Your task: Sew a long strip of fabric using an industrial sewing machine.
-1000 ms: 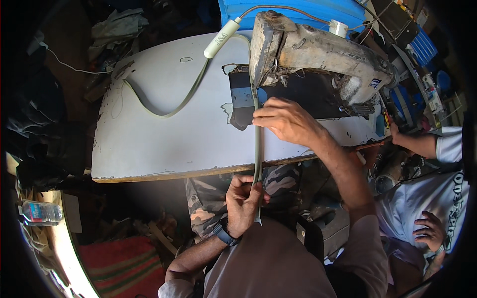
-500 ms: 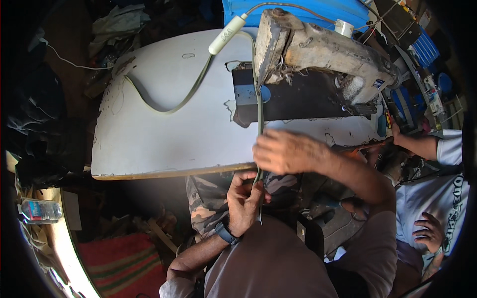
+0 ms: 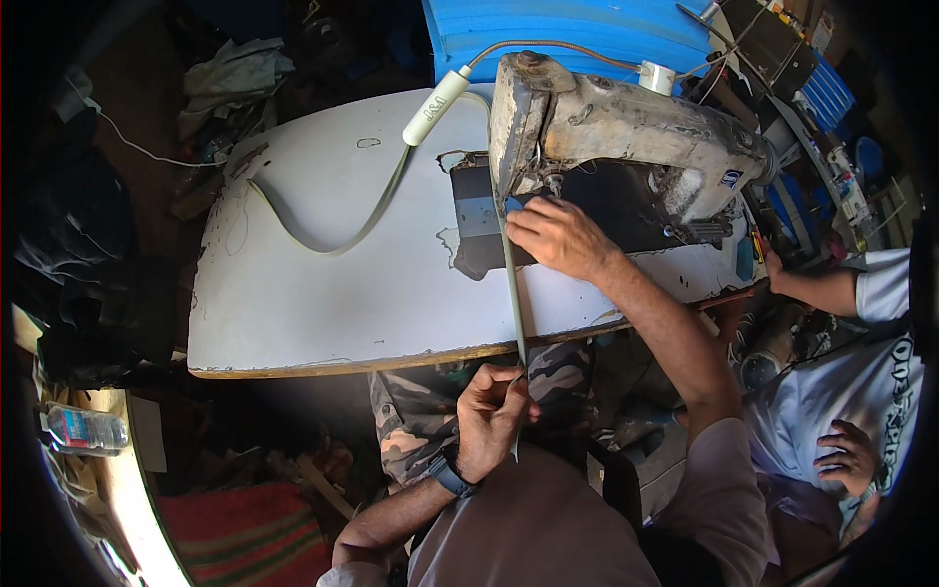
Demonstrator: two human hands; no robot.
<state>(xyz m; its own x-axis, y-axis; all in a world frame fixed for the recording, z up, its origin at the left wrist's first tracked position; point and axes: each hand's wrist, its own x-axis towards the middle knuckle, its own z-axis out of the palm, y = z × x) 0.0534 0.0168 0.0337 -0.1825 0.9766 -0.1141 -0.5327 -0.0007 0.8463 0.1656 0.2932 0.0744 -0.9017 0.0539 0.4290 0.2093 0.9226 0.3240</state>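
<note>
A long grey-green fabric strip (image 3: 515, 293) runs toward me beneath the head of an old sewing machine (image 3: 626, 122) and over the table's front edge. My left hand (image 3: 487, 416), wearing a dark wristwatch (image 3: 450, 476), pinches the strip's near end between thumb and fingers, just off the table. Next to the needle area, my right hand (image 3: 562, 238) has its fingers bent together, their tips at the strip's right edge. Those fingers partly hide the needle and presser foot. Behind the machine, the strip loops round and curls across the left of the white tabletop (image 3: 293, 323).
A white tube-shaped lamp (image 3: 430, 115) on a bendable neck hangs left of the machine head. At the right a person in a white shirt (image 3: 822, 401) sits close, one hand at the table's right end. A plastic bottle (image 3: 88, 430) lies on a ledge at the left.
My right hand has moved away from me, from over the table's front edge to the machine's needle area. My left hand keeps its pinch on the strip. The view has shifted slightly.
</note>
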